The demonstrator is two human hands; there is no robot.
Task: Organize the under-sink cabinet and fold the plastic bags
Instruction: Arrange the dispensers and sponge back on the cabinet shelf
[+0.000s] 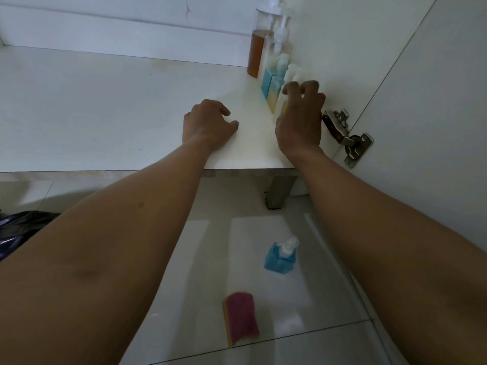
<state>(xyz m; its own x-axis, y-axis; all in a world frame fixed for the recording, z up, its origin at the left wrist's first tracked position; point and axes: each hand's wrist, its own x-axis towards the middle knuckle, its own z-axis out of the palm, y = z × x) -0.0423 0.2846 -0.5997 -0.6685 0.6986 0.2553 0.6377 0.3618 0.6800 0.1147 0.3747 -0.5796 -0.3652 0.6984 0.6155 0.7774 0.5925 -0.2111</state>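
A row of pump bottles stands along the right wall on the white cabinet floor [92, 106]: a tall bottle of amber liquid [259, 48] at the back, then blue bottles [268, 83] and yellow ones. My right hand [300, 119] curls over the nearest yellow bottle [284, 108], fingers at its top; whether it grips is hidden. My left hand [208, 125] rests loosely curled on the cabinet floor, holding nothing. On the tiled floor below lie a blue pump bottle [280, 255] and a pink sponge [241, 316].
A metal door hinge [347, 135] sits on the open cabinet door at the right, close to my right hand. A cabinet leg [276, 191] stands under the front edge. A dark plastic bag [23, 227] lies on the floor at the far left.
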